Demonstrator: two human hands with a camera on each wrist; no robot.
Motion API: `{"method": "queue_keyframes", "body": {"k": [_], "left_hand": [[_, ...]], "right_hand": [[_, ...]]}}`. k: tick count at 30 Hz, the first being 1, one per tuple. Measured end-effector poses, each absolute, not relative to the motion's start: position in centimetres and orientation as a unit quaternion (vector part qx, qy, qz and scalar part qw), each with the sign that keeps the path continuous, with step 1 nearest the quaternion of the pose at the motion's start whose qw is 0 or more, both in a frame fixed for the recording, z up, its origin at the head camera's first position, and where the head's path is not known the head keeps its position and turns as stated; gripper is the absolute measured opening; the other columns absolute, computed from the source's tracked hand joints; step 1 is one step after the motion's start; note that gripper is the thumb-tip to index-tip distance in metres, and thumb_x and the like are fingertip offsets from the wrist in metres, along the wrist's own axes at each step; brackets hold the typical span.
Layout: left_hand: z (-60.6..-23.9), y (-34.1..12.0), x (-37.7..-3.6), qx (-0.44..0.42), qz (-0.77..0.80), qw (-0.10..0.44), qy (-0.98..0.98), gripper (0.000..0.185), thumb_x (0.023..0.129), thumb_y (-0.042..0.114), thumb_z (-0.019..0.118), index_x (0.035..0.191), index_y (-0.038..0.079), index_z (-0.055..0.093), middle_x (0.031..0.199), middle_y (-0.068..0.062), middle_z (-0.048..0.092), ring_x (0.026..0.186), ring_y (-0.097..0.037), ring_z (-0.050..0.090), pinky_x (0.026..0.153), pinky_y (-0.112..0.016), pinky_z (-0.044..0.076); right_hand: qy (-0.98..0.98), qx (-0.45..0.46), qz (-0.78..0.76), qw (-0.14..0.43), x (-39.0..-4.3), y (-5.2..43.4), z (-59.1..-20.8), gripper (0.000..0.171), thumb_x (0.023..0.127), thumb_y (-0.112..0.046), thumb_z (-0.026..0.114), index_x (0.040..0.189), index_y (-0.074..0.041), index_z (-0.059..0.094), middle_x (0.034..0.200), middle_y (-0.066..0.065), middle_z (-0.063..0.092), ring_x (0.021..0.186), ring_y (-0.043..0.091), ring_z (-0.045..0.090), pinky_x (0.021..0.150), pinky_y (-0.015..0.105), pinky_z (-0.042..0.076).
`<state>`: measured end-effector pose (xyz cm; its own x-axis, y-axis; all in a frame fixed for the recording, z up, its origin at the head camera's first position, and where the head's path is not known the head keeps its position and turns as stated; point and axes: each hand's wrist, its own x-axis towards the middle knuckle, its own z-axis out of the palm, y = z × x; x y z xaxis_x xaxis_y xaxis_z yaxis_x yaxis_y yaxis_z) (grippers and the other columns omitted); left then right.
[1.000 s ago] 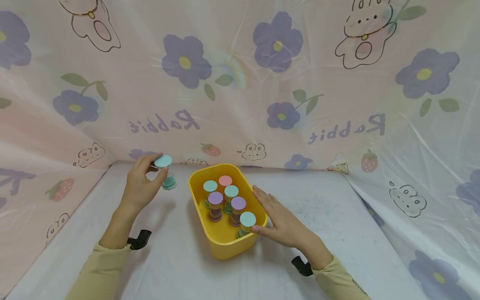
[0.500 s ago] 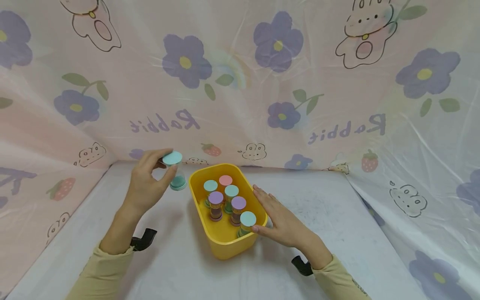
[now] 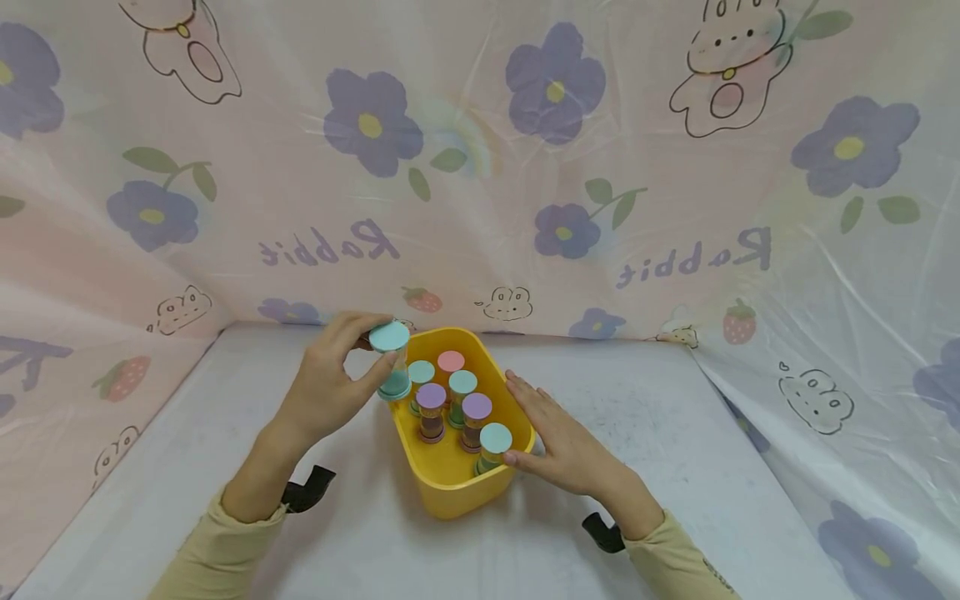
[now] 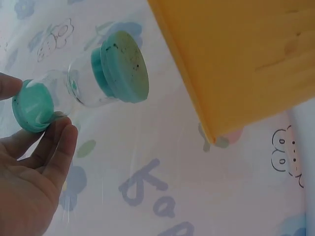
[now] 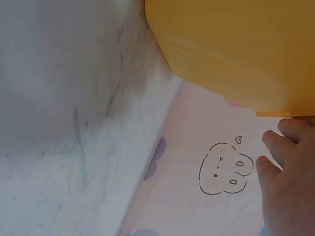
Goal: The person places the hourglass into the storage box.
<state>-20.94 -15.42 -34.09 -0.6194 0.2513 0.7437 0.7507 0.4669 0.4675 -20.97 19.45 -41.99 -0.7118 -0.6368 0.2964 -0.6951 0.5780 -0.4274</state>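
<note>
My left hand (image 3: 330, 379) pinches a small hourglass (image 3: 392, 362) with mint-green caps by its upper cap. In the head view the hourglass overlaps the left rim of the yellow bin (image 3: 425, 498). The left wrist view shows its clear glass body, with the far cap (image 4: 125, 66) beside the bin's wall (image 4: 236, 64). My right hand (image 3: 566, 442) rests at the bin's right rim with its fingers straight, the thumb by a mint-capped hourglass (image 3: 495, 442) in the near right corner. Several more hourglasses stand upright in the bin, including a purple-capped one (image 3: 431, 408) and a pink-capped one (image 3: 451, 362).
The bin stands on a white table (image 3: 360, 550). A hanging sheet (image 3: 480, 208) printed with flowers and rabbits encloses the table's back and sides. Black wrist mounts (image 3: 307, 490) stick out below both forearms.
My left hand has carried the hourglass to the right, from beside the bin to its left rim. The right hand and the bin have stayed in place.
</note>
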Motion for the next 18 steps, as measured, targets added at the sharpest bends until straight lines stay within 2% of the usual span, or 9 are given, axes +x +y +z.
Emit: {"method": "queue_keyframes", "body": {"k": [6, 11, 18], "left_hand": [[-34.6, -14.0, -20.7, -0.333, -0.387, 0.266, -0.818, 0.047, 0.090, 0.004, 0.078, 0.134, 0.001, 0.062, 0.127, -0.007, 0.062, 0.100, -0.016, 0.058, 0.090, -0.025, 0.052], [-35.0, -13.0, -20.4, -0.345, -0.371, 0.237, -0.829, 0.045, 0.092, 0.010, 0.079, 0.133, 0.003, 0.063, 0.127, -0.006, 0.061, 0.099, -0.014, 0.056, 0.085, -0.038, 0.056], [-35.9, -12.0, -20.4, -0.353, -0.358, 0.191, -0.843, 0.044, 0.091, 0.014, 0.079, 0.132, 0.003, 0.065, 0.124, -0.003, 0.060, 0.106, -0.016, 0.058, 0.089, -0.039, 0.058]], "right_hand": [[-0.889, 0.372, 0.262, 0.052, -20.9, 19.4, -41.9, 0.093, 0.098, -0.051, 0.068, 0.167, -0.012, 0.019, 0.173, 0.002, 0.017, 0.158, 0.023, 0.021, 0.128, 0.049, 0.015], [-0.887, 0.377, 0.261, 0.057, -21.0, 19.5, -42.1, 0.093, 0.098, -0.052, 0.067, 0.167, -0.010, 0.019, 0.173, 0.005, 0.019, 0.158, 0.026, 0.023, 0.127, 0.050, 0.017], [-0.886, 0.379, 0.262, 0.057, -21.0, 19.5, -42.1, 0.094, 0.098, -0.050, 0.067, 0.167, -0.010, 0.018, 0.173, 0.005, 0.019, 0.158, 0.026, 0.023, 0.126, 0.055, 0.019]]}}
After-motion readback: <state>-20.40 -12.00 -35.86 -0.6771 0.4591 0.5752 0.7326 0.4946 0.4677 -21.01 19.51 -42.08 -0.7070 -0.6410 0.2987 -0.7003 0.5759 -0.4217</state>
